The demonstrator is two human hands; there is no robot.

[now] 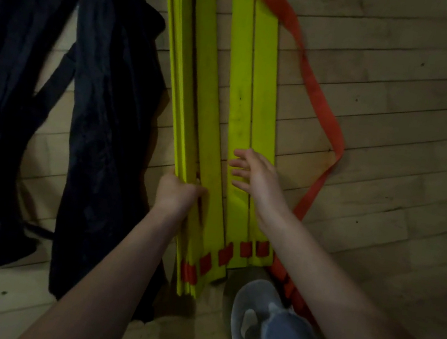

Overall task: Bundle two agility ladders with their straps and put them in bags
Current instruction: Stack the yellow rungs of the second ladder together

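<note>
Ladder: the yellow agility ladder (234,107) lies on the wooden floor (416,96) at the centre, rungs running from 12 to 6 o'clock. Those on its 9 o'clock side are stacked on edge; the ones toward 3 o'clock lie flat, side by side.
Strap: the orange strap (314,96) threads through the rung ends at 12 and 6 o'clock. A loose length loops out over the floor toward 3 o'clock and comes back to the near end.
Left hand: the left hand (176,193) has its fingers curled round the stacked rungs, gripping them near their 6 o'clock end.
Right hand: the right hand (256,174) has its fingers straight and spread over the flat rungs, holding nothing; blur hides whether they touch.
Bag: a dark bag (97,92) lies crumpled on the floor at 9 o'clock, just beside the stack. Its mouth and contents cannot be made out; the ladder lies outside it.
Edges: the ladder's far end meets the top of the frame; its near end stops just short of a grey shoe (256,310) at 5 o'clock.
Open room: bare floorboards spread from 1 to 4 o'clock, beyond the strap's loop.
</note>
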